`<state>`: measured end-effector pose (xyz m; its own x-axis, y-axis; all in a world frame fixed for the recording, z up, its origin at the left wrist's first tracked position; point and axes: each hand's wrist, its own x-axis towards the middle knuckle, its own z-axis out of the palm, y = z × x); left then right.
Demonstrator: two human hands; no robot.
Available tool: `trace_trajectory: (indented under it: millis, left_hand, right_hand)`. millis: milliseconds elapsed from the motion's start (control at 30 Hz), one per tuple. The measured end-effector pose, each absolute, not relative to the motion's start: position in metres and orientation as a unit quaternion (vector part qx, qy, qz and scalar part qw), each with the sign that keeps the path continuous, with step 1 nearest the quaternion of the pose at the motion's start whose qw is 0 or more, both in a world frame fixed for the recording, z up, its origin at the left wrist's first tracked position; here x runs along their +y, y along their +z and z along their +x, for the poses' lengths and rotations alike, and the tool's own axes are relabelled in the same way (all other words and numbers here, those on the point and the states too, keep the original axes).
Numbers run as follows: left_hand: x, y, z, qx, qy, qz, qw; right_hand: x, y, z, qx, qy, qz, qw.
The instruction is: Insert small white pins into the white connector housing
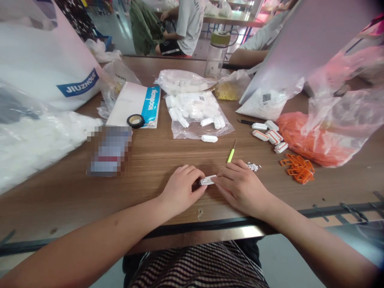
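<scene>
Small white part pinched between both hands at the table's near edge.

The white part [207, 181] lies low over the wooden table [150, 160], left hand [180, 188] and right hand [240, 186] each closed on one end (fingers curled); a green-handled tool [231, 155] just beyond, orange clips [298, 168] to the right.

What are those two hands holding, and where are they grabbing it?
A small white plastic piece, flat on the wooden table. The left hand pinches its left end, the right hand its right end, with the fingers.

Orange clips [299, 168], green-handled pick [230, 155], white plastic piece [207, 181], brown wood-grain table [156, 160]
</scene>
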<state>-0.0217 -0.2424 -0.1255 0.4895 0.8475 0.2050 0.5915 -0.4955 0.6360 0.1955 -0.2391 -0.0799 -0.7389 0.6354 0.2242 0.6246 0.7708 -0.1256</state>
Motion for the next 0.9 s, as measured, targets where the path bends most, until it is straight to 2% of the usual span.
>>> trace_trajectory:
  millis: [233, 400, 500, 633, 700, 900]
  left_hand:
    - [-0.242, -0.126, -0.022, 0.434, 0.261, 0.826, 0.246]
    - [-0.243, -0.126, -0.023, 0.429, 0.267, 0.827, 0.247]
    - [-0.242, -0.127, -0.024, 0.430, 0.265, 0.827, 0.247]
    - [-0.242, -0.127, -0.023, 0.430, 0.266, 0.828, 0.243]
    - [-0.242, -0.127, -0.023, 0.431, 0.264, 0.828, 0.241]
    - [-0.242, -0.127, -0.023, 0.433, 0.259, 0.828, 0.244]
  right_hand:
    - [-0.244, -0.091, 0.188, -0.933, 0.001, -0.338, 0.123]
    - [-0.240, -0.085, 0.204, -0.900, 0.109, -0.374, 0.196]
    - [-0.224, -0.081, 0.246, -0.832, 0.158, -0.479, 0.233]
    - [-0.197, -0.087, 0.317, -0.737, 0.215, -0.624, 0.148]
    - [-0.189, -0.092, 0.341, -0.722, 0.244, -0.639, 0.105]
    - [-0.185, -0.091, 0.348, -0.736, 0.261, -0.620, 0.073]
